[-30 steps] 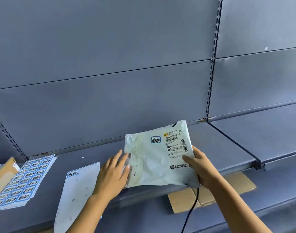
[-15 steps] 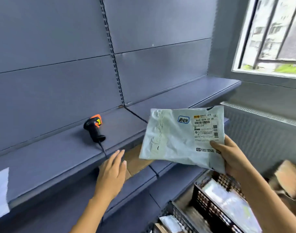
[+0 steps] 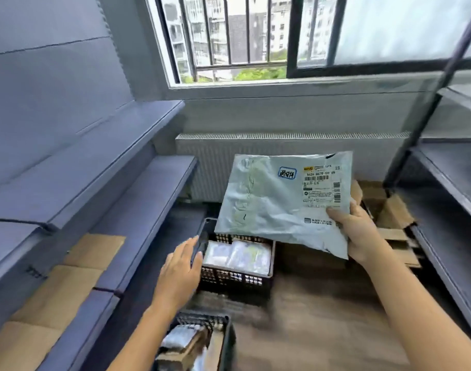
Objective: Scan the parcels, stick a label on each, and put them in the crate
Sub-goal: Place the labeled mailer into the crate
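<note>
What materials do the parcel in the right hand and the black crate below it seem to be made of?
Parcel: likely thin plastic film, pale grey and slightly glossy; it wrinkles and sags where the right hand pinches it.
Crate: probably rigid moulded plastic, matte black; its walls are an even lattice of small openings.

Daylight from window (image 3: 229,36), bright; motion blur at btm, wide-angle bend at edges.

Right hand (image 3: 358,234) grips labelled parcel (image 3: 271,207) above the black crate (image 3: 237,279).
</note>
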Available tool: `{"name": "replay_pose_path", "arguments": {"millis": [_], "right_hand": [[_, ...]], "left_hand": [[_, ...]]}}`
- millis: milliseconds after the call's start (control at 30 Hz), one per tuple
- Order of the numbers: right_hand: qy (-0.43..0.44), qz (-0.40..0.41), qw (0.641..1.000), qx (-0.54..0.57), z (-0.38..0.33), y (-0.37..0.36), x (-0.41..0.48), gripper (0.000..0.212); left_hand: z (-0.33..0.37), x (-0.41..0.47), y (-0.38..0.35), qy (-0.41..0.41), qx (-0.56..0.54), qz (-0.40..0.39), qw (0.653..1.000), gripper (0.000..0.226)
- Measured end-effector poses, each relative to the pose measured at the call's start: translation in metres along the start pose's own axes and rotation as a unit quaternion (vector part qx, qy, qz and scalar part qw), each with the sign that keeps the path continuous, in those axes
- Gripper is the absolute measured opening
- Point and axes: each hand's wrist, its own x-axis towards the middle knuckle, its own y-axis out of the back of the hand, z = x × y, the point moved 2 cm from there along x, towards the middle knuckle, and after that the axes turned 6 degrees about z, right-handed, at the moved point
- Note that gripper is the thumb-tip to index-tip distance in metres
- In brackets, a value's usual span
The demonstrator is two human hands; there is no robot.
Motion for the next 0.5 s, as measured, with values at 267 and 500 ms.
{"name": "replay_pose_path", "arguments": {"millis": [267, 500], "right_hand": [[0.001, 0.094, 0.995, -0.018, -0.025, 0.112, 0.022, 0.034], [-0.006, 0.068, 0.997, -0.034, -0.054, 0.159, 0.106, 0.035]], "left_hand": [[0.098, 0.021, -0.078, -0.054, -0.034, -0.055, 0.996, 0.045], [0.157, 0.084, -0.139, -0.043, -0.049, -0.022, 0.998, 0.044]]}}
